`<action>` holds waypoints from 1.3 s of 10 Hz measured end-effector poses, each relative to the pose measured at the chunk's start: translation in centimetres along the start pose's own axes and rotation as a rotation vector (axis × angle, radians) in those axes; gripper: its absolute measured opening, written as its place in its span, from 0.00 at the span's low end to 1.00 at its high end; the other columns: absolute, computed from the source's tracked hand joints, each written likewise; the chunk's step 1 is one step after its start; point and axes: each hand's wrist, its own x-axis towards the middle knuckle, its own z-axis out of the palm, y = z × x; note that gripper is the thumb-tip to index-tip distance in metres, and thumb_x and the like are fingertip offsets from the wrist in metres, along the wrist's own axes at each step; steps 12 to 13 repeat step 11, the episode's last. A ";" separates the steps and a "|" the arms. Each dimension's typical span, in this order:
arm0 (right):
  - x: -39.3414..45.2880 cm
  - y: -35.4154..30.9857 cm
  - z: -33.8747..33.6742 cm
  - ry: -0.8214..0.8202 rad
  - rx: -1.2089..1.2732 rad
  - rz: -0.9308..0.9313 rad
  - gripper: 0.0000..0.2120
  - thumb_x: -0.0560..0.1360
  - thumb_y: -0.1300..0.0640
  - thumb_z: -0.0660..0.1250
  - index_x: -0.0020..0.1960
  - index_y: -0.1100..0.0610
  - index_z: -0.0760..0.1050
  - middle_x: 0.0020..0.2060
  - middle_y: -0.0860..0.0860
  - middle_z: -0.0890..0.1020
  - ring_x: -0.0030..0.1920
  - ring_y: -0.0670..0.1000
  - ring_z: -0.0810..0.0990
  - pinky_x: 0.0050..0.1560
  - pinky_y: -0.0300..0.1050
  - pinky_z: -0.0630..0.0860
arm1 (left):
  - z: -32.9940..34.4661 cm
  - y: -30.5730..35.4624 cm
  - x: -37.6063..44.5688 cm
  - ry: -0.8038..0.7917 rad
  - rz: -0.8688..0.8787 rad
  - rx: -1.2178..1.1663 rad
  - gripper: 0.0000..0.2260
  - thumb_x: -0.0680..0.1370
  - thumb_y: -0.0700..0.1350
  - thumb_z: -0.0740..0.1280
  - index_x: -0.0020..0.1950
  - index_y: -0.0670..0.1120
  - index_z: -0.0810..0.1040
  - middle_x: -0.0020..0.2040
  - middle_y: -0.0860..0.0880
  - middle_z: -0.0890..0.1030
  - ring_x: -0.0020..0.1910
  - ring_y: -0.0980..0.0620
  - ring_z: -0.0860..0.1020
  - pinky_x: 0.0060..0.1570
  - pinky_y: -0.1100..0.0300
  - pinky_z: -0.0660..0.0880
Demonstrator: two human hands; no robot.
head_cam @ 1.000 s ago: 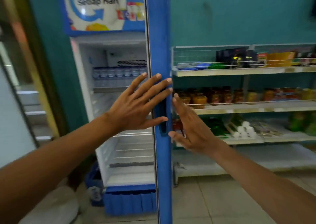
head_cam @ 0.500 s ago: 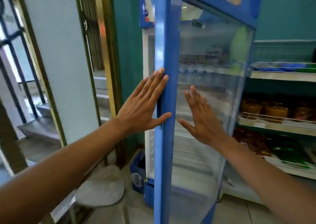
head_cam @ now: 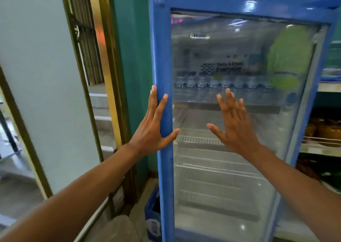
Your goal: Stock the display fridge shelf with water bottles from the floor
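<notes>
With both arms stretched out in front, the left hand lies flat along the blue frame at the left edge of the fridge door, fingers straight and pointing up, thumb splayed out to the right across the frame's inner edge. Over on the right, the right hand is spread wide, fingers fanned and straight, palm toward the door's glass pane; whether it actually touches the glass is hard to tell from here. Neither hand grips anything. Behind the glass, a row of water bottles stands side by side on an upper shelf, running nearly the full width of the cabinet, hazy through the reflections. Below that, white wire shelves are stacked one under another. A green sticker sits on the glass at upper right. Down low, left of the fridge, a blue crate stands on the floor, tucked against the cabinet's near corner. Far right, store shelving carries jars of something amber-coloured.
</notes>
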 end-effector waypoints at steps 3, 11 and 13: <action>3.9 4.1 7.8 -0.070 -0.161 0.033 0.37 0.78 0.37 0.52 0.79 0.57 0.46 0.78 0.57 0.44 0.78 0.57 0.44 0.75 0.64 0.47 | 6.4 -11.6 3.9 -0.002 -0.066 -0.034 0.44 0.75 0.53 0.70 0.78 0.36 0.47 0.78 0.39 0.37 0.77 0.39 0.40 0.76 0.51 0.50; 7.6 9.3 13.1 -0.036 -0.261 0.034 0.34 0.79 0.39 0.54 0.78 0.56 0.50 0.78 0.56 0.49 0.78 0.55 0.46 0.75 0.62 0.46 | 13.9 -18.5 8.6 -0.064 -0.172 0.279 0.42 0.77 0.67 0.55 0.79 0.42 0.43 0.79 0.44 0.41 0.78 0.41 0.40 0.75 0.42 0.45; 7.6 9.3 13.1 -0.036 -0.261 0.034 0.34 0.79 0.39 0.54 0.78 0.56 0.50 0.78 0.56 0.49 0.78 0.55 0.46 0.75 0.62 0.46 | 13.9 -18.5 8.6 -0.064 -0.172 0.279 0.42 0.77 0.67 0.55 0.79 0.42 0.43 0.79 0.44 0.41 0.78 0.41 0.40 0.75 0.42 0.45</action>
